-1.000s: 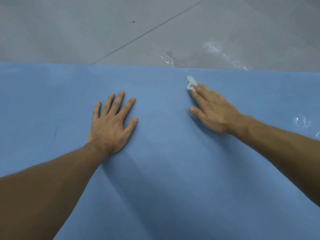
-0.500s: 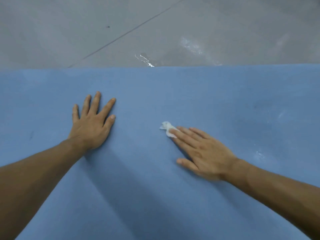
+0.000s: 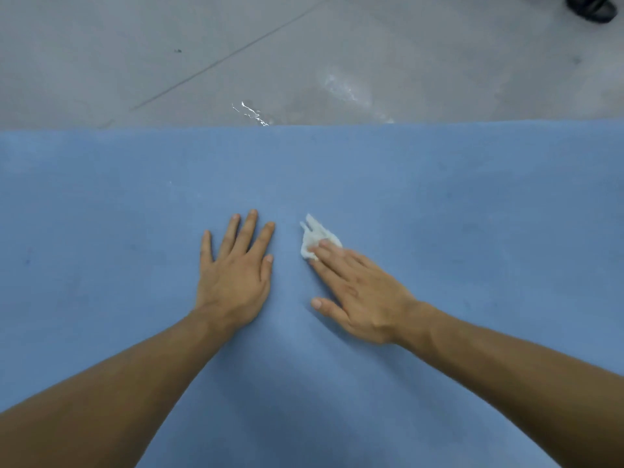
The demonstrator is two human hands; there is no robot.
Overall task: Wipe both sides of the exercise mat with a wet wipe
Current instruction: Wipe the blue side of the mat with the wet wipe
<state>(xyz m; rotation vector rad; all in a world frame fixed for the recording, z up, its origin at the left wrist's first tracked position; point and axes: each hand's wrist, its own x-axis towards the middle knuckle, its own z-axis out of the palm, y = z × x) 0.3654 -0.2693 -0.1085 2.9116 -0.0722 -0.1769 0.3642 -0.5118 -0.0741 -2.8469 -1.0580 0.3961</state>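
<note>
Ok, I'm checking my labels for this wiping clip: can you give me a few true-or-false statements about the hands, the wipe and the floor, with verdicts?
1. The left hand lies flat on the mat, fingers spread. True.
2. The wet wipe sits under the left hand. False: it lies under the fingertips of the right hand.
3. The wet wipe is balled up inside a closed fist. False: the right hand presses it onto the mat with straight fingers.
4. A wet streak glints on the floor just beyond the mat's far edge. True.
</note>
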